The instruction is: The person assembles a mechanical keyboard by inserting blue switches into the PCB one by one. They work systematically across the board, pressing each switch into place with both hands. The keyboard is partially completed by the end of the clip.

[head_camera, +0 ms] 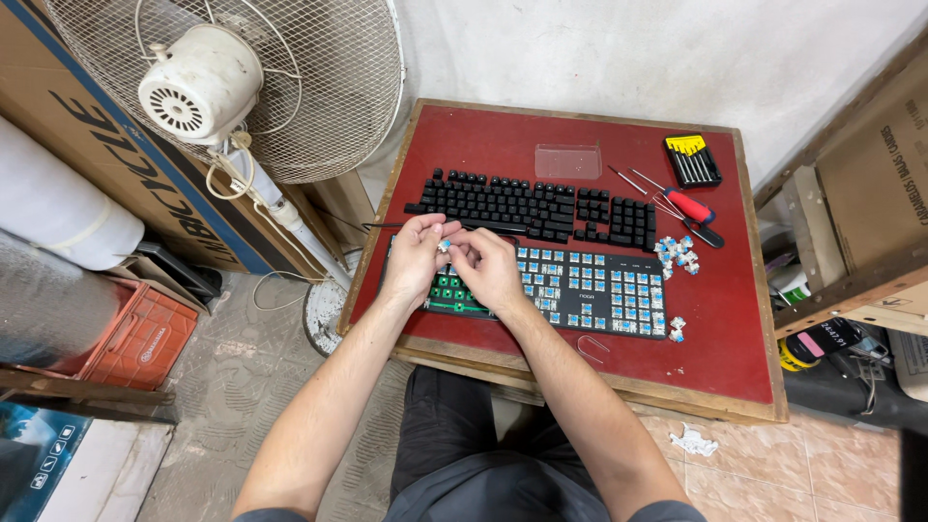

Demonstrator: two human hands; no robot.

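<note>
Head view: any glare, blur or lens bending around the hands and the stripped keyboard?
Head view: even, soft light, no glare on the stripped keyboard; left hand and right hand sharp; the small switch pinched between them is too tiny to resolve; wide-angle bending bows the table edges and fan.

Two hands (454, 261), two keyboards (580, 290), one fan (290, 87), one red-handled screwdriver (688, 204).

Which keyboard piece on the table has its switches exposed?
The near one under the hands: the keyboard base, showing blue switches and green board. The keycap set behind it is solid black. Left hand and right hand pinch a small part.
</note>
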